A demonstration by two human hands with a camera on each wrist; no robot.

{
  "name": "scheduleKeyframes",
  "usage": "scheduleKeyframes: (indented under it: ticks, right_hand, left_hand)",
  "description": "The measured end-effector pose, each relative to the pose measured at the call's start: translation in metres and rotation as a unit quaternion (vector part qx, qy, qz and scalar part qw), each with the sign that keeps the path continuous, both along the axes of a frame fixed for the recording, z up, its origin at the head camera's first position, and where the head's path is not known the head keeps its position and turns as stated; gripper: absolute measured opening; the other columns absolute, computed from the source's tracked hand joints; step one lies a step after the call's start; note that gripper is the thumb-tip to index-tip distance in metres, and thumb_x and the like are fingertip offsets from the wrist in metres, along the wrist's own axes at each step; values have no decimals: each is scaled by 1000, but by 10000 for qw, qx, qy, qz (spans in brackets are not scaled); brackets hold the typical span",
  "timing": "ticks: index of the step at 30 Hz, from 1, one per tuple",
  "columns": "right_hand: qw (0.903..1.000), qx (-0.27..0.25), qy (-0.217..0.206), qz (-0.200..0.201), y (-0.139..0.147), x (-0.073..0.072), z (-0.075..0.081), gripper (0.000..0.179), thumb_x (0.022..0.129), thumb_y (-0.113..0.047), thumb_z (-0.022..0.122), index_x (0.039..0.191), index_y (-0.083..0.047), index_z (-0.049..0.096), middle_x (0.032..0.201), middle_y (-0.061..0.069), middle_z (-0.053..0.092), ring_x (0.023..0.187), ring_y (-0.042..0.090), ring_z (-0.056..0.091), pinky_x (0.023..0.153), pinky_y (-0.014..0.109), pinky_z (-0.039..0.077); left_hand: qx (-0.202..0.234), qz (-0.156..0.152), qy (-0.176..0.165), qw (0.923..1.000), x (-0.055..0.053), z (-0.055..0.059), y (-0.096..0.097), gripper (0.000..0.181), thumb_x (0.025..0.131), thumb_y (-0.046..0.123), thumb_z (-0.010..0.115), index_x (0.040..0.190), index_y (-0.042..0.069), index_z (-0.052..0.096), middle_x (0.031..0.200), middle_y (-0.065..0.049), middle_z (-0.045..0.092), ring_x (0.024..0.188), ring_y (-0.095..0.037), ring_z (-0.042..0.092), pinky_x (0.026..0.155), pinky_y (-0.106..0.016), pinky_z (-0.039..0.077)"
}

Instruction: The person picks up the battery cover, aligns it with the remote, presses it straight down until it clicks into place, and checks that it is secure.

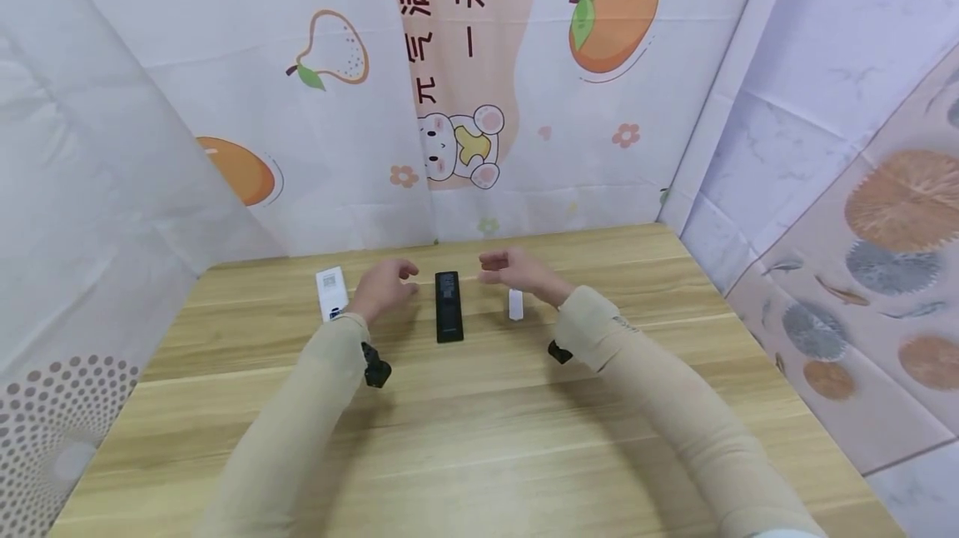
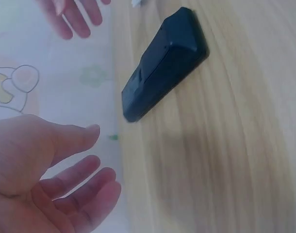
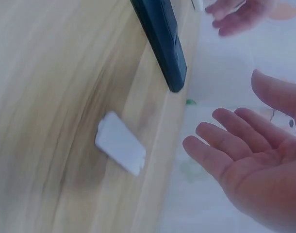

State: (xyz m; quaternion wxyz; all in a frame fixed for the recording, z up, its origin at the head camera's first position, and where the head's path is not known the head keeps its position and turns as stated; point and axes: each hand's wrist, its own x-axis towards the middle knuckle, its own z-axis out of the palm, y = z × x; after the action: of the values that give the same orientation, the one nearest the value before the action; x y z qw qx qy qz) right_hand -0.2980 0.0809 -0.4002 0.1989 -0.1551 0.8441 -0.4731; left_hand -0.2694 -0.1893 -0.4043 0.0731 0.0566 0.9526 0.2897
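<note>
A black remote control [image 1: 449, 307] lies back side up on the table between my two hands. My left hand [image 1: 385, 286] hovers to its left with fingers loosely bent and nothing in them. On the other side, my right hand [image 1: 520, 271] is held above the table, fingers spread and palm bare in the right wrist view. Below the right hand lies a small white flat piece [image 3: 120, 143], which looks like a battery cover. A white remote-like device [image 1: 331, 291] with a printed code rests beyond the left wrist, its lower end partly hidden by that arm.
The wood-grain table [image 1: 464, 438] meets a hanging cloth [image 1: 360, 130] printed with fruit and a cartoon figure along its back edge. More printed cloth [image 1: 847, 271] hangs along the right side. Dark wrist cameras [image 1: 376, 366] sit under both sleeves, close above the tabletop.
</note>
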Motion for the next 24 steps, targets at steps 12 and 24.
scheduleKeyframes:
  ticks: [12, 24]
  right_hand:
    - [9961, 213, 855, 14, 40, -9, 4, 48, 99, -11, 67, 142, 5, 53, 142, 24, 55, 130, 37, 54, 107, 45, 46]
    - [9937, 440, 1032, 78, 67, -13, 0, 47, 98, -6, 68, 139, 10, 52, 139, 27, 55, 127, 40, 55, 105, 45, 47]
  left_hand:
    - [-148, -33, 456, 9988, 21, 17, -36, 37, 99, 16, 64, 130, -4, 61, 133, -28, 59, 122, -43, 56, 100, -56, 47]
    - [-227, 202, 365, 9989, 33, 6, -75, 41, 101, 21, 60, 132, -6, 59, 137, -30, 55, 124, -48, 51, 101, -61, 43]
